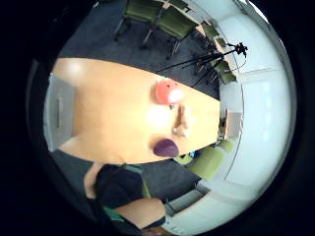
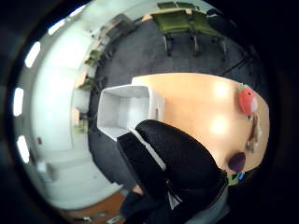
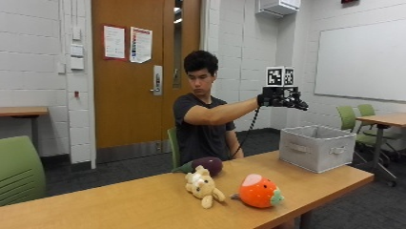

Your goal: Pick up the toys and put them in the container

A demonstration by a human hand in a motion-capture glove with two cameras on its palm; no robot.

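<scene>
White block walls, a brown door and green chairs surround your long, light wooden surface (image 3: 146, 200).

Your black-gloved right hand (image 3: 281, 99) is raised at arm's length, above the grey fabric container (image 3: 316, 147) that stands at one end of the surface. Fingers point outward and carry nothing; from this distance they look straight or relaxed, though the outside view is poor on that point. The thumb-side palm view shows the container's pale interior (image 2: 122, 111) just past the glove (image 2: 177, 163).

Three toys lie well apart from the container, near the middle of the surface:
- dark purple plush eggplant (image 3: 204, 165), at the edge nearest you;
- cream plush animal (image 3: 203, 188), lying just in front of it;
- orange-red round plush with a green leaf (image 3: 258, 191), beside the animal, on the container's side.

The little-finger-side palm view shows the same three in a row: orange-red plush (image 1: 168, 92), cream animal (image 1: 181, 122), eggplant (image 1: 165, 147).
</scene>
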